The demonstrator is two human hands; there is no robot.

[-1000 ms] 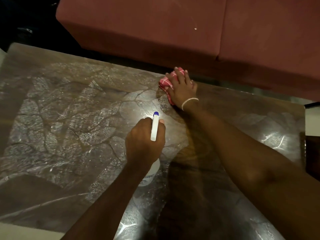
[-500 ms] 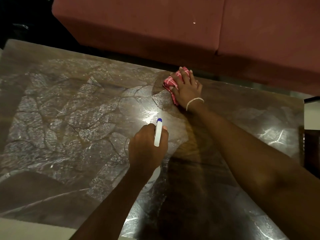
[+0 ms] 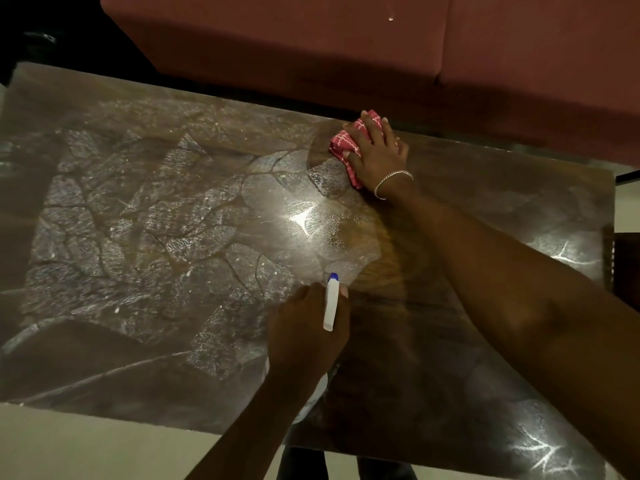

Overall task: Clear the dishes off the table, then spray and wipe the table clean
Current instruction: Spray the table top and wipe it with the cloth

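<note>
A dark wooden table (image 3: pixel 485 358) fills the view, its left and middle covered with whitish streaks of spray. My right hand (image 3: pixel 375 152) lies flat on a red patterned cloth (image 3: pixel 343 142) near the table's far edge, pressing it onto the surface. A silver bracelet circles that wrist. My left hand (image 3: pixel 306 332) is closed around a white spray bottle (image 3: pixel 331 303) with a blue nozzle tip, held over the table's middle and pointing away from me. Most of the bottle's body is hidden under my hand.
A dark red sofa (image 3: pixel 346 46) runs along the table's far side, close to the edge. Pale floor (image 3: pixel 86 445) shows at the near left. A dark piece of furniture (image 3: pixel 627 261) stands at the right edge.
My right hand and the cloth have slid slightly right and towards the far edge. My left hand with the bottle has drawn back a little towards me.
</note>
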